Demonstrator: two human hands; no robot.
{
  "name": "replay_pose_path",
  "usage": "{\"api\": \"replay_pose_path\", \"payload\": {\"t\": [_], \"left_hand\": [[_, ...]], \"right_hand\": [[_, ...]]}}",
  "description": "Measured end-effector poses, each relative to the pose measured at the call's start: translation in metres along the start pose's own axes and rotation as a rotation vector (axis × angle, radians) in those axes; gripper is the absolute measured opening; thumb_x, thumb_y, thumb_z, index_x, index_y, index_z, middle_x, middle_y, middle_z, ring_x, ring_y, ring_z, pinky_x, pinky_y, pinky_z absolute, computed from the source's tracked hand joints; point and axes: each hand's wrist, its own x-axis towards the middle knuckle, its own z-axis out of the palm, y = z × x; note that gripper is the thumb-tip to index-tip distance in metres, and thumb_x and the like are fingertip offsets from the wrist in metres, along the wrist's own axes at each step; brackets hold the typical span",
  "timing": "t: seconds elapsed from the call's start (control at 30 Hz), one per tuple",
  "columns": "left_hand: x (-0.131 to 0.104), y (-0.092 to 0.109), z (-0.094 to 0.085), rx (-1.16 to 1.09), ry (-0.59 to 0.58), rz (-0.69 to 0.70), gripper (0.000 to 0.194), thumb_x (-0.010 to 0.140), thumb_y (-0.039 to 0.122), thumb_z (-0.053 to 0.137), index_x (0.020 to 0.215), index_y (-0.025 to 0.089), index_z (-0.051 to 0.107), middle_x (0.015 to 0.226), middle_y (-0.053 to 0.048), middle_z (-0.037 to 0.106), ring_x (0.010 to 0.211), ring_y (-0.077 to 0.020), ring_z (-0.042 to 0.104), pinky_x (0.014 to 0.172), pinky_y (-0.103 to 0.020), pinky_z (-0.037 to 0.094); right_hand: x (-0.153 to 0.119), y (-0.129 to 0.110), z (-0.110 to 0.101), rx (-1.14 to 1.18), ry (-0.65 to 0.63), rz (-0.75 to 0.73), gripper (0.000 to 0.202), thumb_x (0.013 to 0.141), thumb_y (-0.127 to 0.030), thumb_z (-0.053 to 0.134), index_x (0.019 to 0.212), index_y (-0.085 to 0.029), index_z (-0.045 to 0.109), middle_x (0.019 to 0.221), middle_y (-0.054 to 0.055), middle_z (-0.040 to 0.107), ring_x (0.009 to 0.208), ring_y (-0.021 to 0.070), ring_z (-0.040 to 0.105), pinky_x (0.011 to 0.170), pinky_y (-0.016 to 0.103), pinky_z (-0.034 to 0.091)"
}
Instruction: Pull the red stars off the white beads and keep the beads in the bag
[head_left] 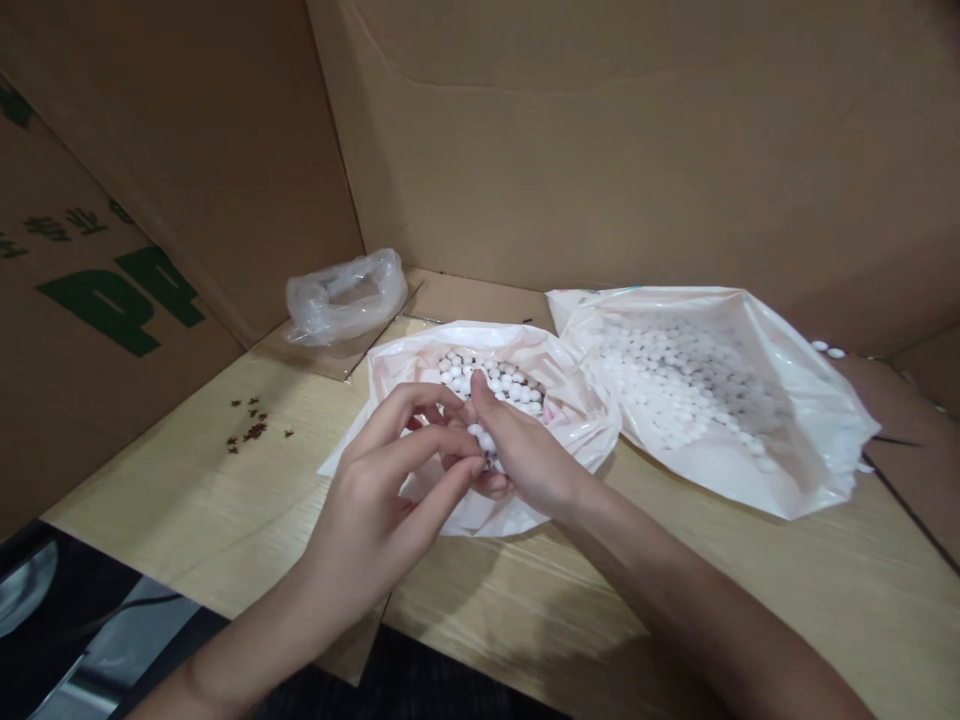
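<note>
Over an open white plastic bag (585,430) full of white beads (506,385), my two hands meet. My right hand (529,455) is cupped round several white beads (484,438), its thumb pointing up. Reaching in from the left, my left hand (397,480) has its fingers bent against the beads in my right palm, thumb and fingertips close together; whatever lies between them is too small to name. To the right lies a second white bag (810,430) with many more white beads showing through it.
Small reddish-brown pieces (255,430) lie scattered on the wooden table (180,510) at the left. Behind them rests a crumpled clear plastic bag (319,310). Tall cardboard walls (600,150) enclose the back and left. A few loose white beads (835,352) sit at the far right.
</note>
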Motion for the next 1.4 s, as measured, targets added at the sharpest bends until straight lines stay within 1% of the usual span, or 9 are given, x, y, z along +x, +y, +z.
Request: {"api": "replay_pose_path", "payload": {"t": [0.17,0.37,0.5,0.87,0.97,1.07,1.23,1.3,1.4], "left_hand": [[0.002,-0.001,0.0,0.012,0.015,-0.004,0.008,0.083,0.009,0.064,0.088,0.015,0.064,0.106,-0.005,0.058,0.106,-0.0084,0.055,0.093,-0.018,0.043],[-0.002,0.001,0.0,0.009,0.018,0.001,0.014,0.083,0.006,0.063,0.094,0.014,0.067,0.109,-0.006,0.059,0.106,-0.0082,0.057,0.094,-0.017,0.046],[-0.004,0.003,0.001,0.008,0.033,0.009,0.017,0.082,0.004,0.063,0.096,0.013,0.067,0.11,-0.006,0.06,0.107,-0.0078,0.057,0.094,-0.017,0.046],[-0.003,0.005,0.006,0.011,0.077,0.012,0.017,0.082,0.002,0.062,0.093,0.014,0.066,0.106,-0.006,0.061,0.102,-0.0092,0.058,0.088,-0.02,0.049],[-0.002,0.005,0.007,0.003,0.089,0.0,0.014,0.082,0.002,0.062,0.089,0.014,0.065,0.104,-0.005,0.061,0.099,-0.0085,0.059,0.086,-0.019,0.049],[-0.002,0.004,0.008,0.013,0.096,0.003,0.014,0.081,0.002,0.062,0.089,0.013,0.066,0.104,-0.005,0.061,0.1,-0.0082,0.058,0.087,-0.018,0.048],[-0.003,0.002,0.003,0.0,0.049,0.014,0.017,0.082,0.005,0.064,0.096,0.015,0.066,0.107,-0.005,0.061,0.104,-0.0091,0.058,0.091,-0.02,0.047],[-0.005,-0.002,-0.003,0.009,0.041,0.002,0.026,0.082,0.007,0.065,0.105,0.019,0.065,0.111,-0.004,0.06,0.108,-0.0109,0.057,0.094,-0.023,0.046],[-0.011,-0.016,-0.019,0.053,0.103,-0.064,0.03,0.082,0.012,0.067,0.109,0.025,0.064,0.115,-0.002,0.061,0.11,-0.0153,0.057,0.096,-0.03,0.046]], "right_hand": [[-0.002,-0.001,-0.001,-0.036,-0.027,0.017,0.06,0.088,-0.075,0.036,0.077,-0.016,0.044,0.056,-0.004,0.034,0.044,0.0042,0.028,0.039,0.015,0.018],[-0.003,0.001,-0.002,-0.152,0.026,-0.02,0.062,0.089,-0.074,0.035,0.078,-0.015,0.049,0.063,-0.001,0.044,0.049,0.0047,0.035,0.042,0.015,0.024],[-0.004,0.001,0.0,-0.193,0.042,-0.062,0.064,0.09,-0.074,0.031,0.074,-0.015,0.05,0.06,-0.001,0.042,0.048,0.005,0.034,0.044,0.017,0.027],[-0.007,0.003,0.004,-0.257,0.034,-0.12,0.067,0.093,-0.072,0.025,0.063,-0.015,0.045,0.054,-0.001,0.039,0.047,0.0063,0.034,0.047,0.02,0.028],[-0.008,0.003,0.005,-0.272,0.079,-0.113,0.066,0.091,-0.073,0.028,0.066,-0.016,0.047,0.057,0.0,0.043,0.052,0.0082,0.039,0.048,0.021,0.03],[-0.008,0.003,0.006,-0.257,0.097,-0.114,0.065,0.089,-0.075,0.031,0.068,-0.016,0.049,0.06,0.001,0.045,0.055,0.0092,0.042,0.049,0.021,0.031],[-0.005,0.002,0.004,-0.089,0.005,-0.039,0.063,0.088,-0.076,0.035,0.07,-0.016,0.046,0.056,-0.002,0.036,0.045,0.0062,0.03,0.042,0.019,0.021],[-0.003,0.001,0.002,0.019,-0.012,-0.01,0.061,0.088,-0.075,0.037,0.072,-0.017,0.044,0.055,-0.003,0.037,0.042,0.0048,0.027,0.039,0.017,0.017],[0.001,-0.001,-0.004,0.142,-0.076,-0.029,0.056,0.091,-0.07,0.037,0.075,-0.017,0.044,0.057,-0.004,0.042,0.039,0.0028,0.023,0.037,0.015,0.014]]}}
